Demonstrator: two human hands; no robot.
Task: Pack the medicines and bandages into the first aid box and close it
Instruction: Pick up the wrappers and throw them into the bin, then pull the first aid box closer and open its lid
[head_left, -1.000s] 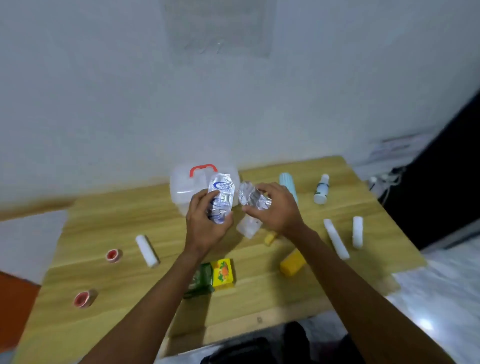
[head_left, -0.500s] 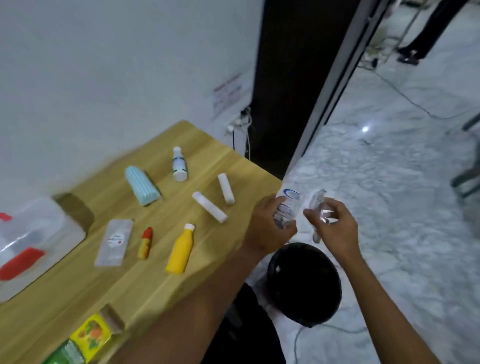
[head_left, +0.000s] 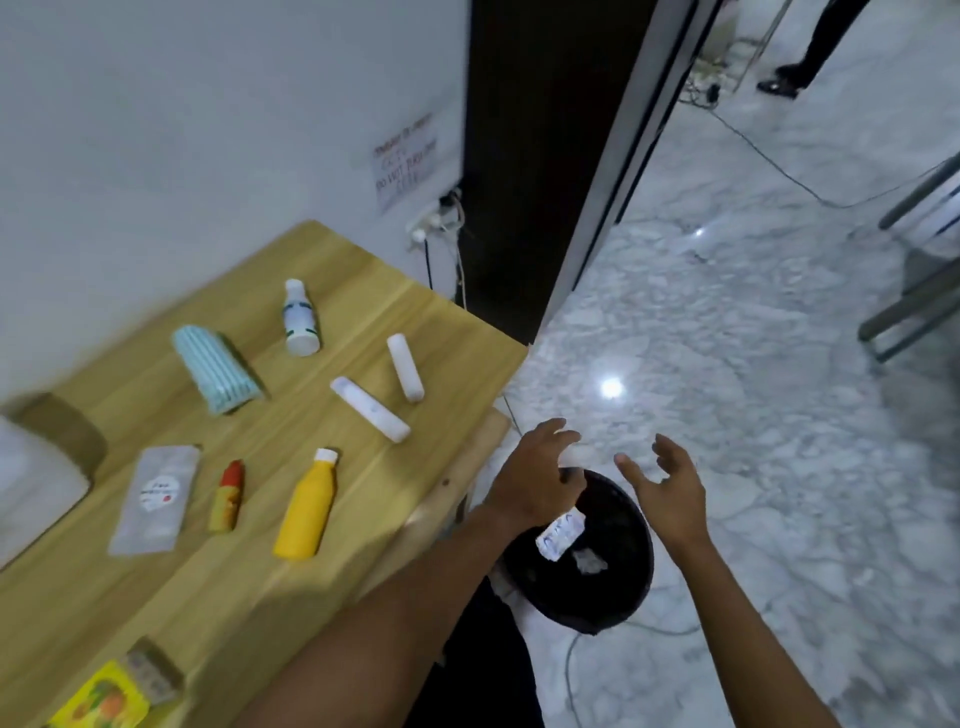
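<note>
My left hand (head_left: 540, 475) and my right hand (head_left: 665, 488) hover open and empty above a black bin (head_left: 623, 597) on the floor beside the table. Inside the bin lie a printed wrapper (head_left: 560, 536) and a crumpled foil piece (head_left: 588, 561). On the wooden table (head_left: 363, 291) lie a yellow bottle (head_left: 306, 506), a small red-and-yellow tube (head_left: 227, 496), a flat white sachet (head_left: 156, 499), two white bandage rolls (head_left: 370, 408) (head_left: 405, 366), a white bottle (head_left: 300, 325) and a light blue folded pack (head_left: 215, 376). The translucent first aid box (head_left: 31, 483) shows only at the left edge.
A yellow fruit-printed box (head_left: 101, 699) sits at the table's near edge. Wall sockets with cables (head_left: 441, 223) are behind the table's right corner. A dark door frame (head_left: 519, 156), marble floor, a metal chair frame (head_left: 914, 291) and another person's leg (head_left: 815, 47) are to the right.
The view swung right from the table to the bin. Both hands carried the wrappers off the table's right edge, opened, and the wrappers dropped into the bin.
</note>
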